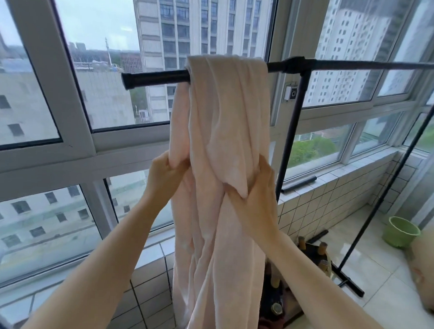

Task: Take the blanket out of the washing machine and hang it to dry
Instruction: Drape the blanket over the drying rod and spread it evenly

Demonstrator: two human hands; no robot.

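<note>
- Clearly, head view: the blanket (222, 110), pale pink, was out of the washer (washer not in view) & draped over the black top rail (155, 79) of a drying rack. It hung in a narrow, bunched column near the rail's free end.
- L hand (165, 172) pinched a hanging corner fold at the blanket's left edge, thumb in front & fingers curled behind the cloth, prob. to draw that edge outward.
- R hand (254, 190) gripped a bunched fold on the right side with fingers wrapped round it. A pointed corner of cloth poked out just below the grip.
- Both hands sat at about the same height, well below the rail, one per side. That hold suited pulling the bunch apart w/o dragging it off the bar.
- Judgement: hanging was mostly done and spreading remained, since thick overlapped folds would dry slowly.
- Risk: a hard tug leftward could slide the cloth off the open rail end. Wet fabric was prob. heavy & clingy.
- Rack upright (293, 122) stood just right of the blanket, and the rail ran on past that joint, so there was room to spread that way.
- Green bucket (400, 231) sat on the floor at right, well apart from the blanket.
</note>
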